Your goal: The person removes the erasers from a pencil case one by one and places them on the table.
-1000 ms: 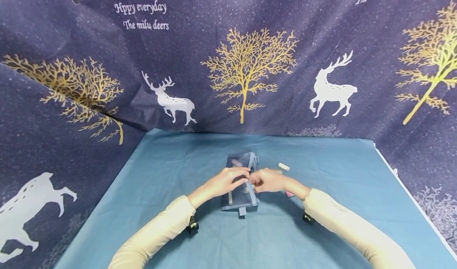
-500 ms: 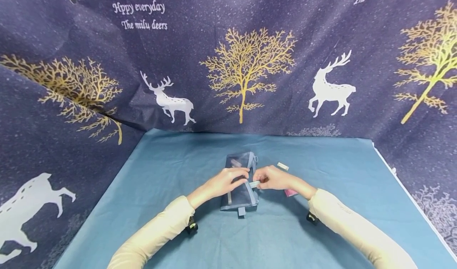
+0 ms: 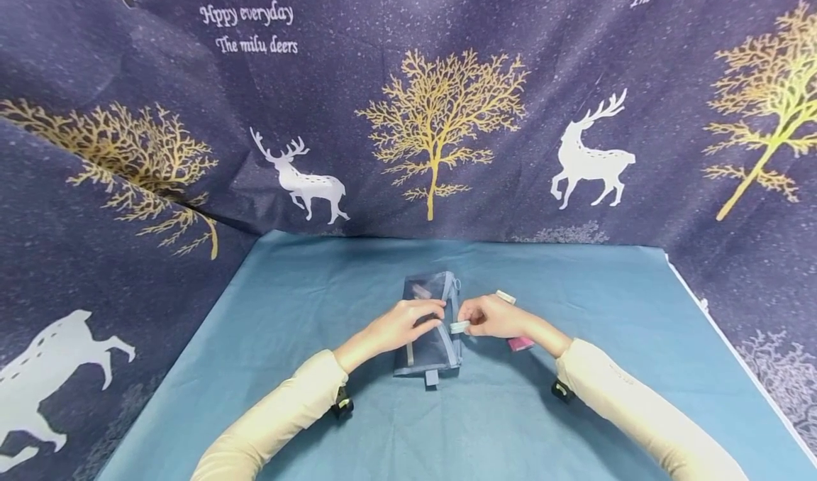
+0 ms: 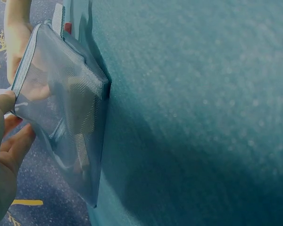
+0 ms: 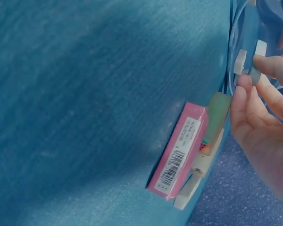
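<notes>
My left hand (image 3: 408, 323) grips the open rim of a blue mesh zip pouch (image 3: 430, 357), thumb on one side and fingers on the other in the left wrist view. Through the mesh (image 4: 52, 113) show a pale flat block (image 4: 80, 106) and a narrow light strip (image 4: 81, 148). Beside the zipped side, my right hand (image 3: 488, 316) pinches a small pale eraser-like block (image 3: 459, 327) between thumb and fingertips, right at the pouch opening. In the right wrist view another small white piece (image 5: 240, 62) appears just beside those fingertips (image 5: 245, 81).
Under and behind the right forearm lie a pink box (image 5: 178, 150) with a barcode label, a green block (image 5: 218, 115) and pale blocks (image 5: 187, 190). A dark blue patterned cloth (image 3: 408, 126) hangs behind the teal-covered table (image 3: 306, 282).
My right hand has shifted slightly right from the pouch opening, and the pale block in its fingers now shows more fully. The left hand and pouch stay nearly in place.
</notes>
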The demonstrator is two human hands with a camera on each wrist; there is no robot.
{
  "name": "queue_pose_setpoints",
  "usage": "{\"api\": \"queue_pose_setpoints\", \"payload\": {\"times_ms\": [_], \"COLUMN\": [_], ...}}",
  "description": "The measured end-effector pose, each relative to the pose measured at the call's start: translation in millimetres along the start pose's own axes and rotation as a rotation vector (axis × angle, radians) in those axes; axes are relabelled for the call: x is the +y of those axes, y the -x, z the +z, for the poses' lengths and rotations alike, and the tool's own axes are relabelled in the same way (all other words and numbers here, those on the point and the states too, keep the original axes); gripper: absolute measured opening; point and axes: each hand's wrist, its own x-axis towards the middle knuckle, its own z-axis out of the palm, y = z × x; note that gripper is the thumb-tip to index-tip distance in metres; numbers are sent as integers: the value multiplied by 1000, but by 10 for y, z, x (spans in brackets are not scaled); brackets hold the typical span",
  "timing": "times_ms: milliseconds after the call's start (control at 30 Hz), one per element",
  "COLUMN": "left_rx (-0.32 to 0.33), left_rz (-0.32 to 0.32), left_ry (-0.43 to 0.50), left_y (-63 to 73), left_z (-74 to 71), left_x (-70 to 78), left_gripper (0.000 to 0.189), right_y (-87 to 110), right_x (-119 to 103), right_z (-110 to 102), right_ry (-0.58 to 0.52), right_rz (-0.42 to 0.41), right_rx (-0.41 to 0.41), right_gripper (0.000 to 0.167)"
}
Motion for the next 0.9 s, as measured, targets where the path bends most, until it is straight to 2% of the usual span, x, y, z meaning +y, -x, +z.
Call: {"api": "queue_pose_setpoints", "payload": {"times_ms": [600,900], "left_rx": [10,7], "left_rz": [22,15], "left_ry": [9,9], "left_y": [4,-9], "left_z": [52,47], "left_x": [-30,-36], "left_gripper": [16,17], "right_y": [34,87], "right_x": [39,53], "right_z": [0,-53], "right_ry": [-66,39], "right_rz": [11,21], "right_rx": [6,91], "right_gripper": [8,10]}}
